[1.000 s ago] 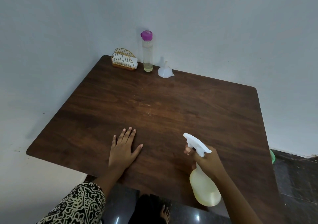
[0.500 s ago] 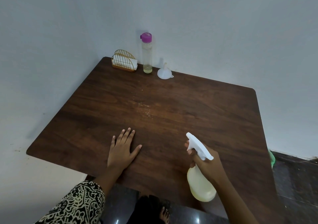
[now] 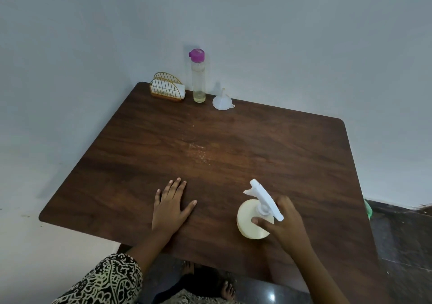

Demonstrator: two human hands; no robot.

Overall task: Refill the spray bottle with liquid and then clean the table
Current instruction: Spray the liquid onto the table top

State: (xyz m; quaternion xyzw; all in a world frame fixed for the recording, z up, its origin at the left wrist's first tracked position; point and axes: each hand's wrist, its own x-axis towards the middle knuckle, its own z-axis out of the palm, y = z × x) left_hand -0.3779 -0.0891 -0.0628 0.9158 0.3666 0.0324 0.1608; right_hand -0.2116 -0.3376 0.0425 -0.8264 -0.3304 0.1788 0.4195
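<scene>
Spray bottle (image 3: 246, 211) stands on the worktop (image 3: 280, 140), lower right of centre. Right hand (image 3: 287, 222) grips its shoulder below the trigger head. Left hand (image 3: 170, 208) lies flat, fingers straight. Judged: rigid plastic, weighted by liquid, possibly slick. Grasp the neck.

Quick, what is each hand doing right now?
Left hand: open, flat on the table.
Right hand: holds the spray bottle by its neck.
</scene>
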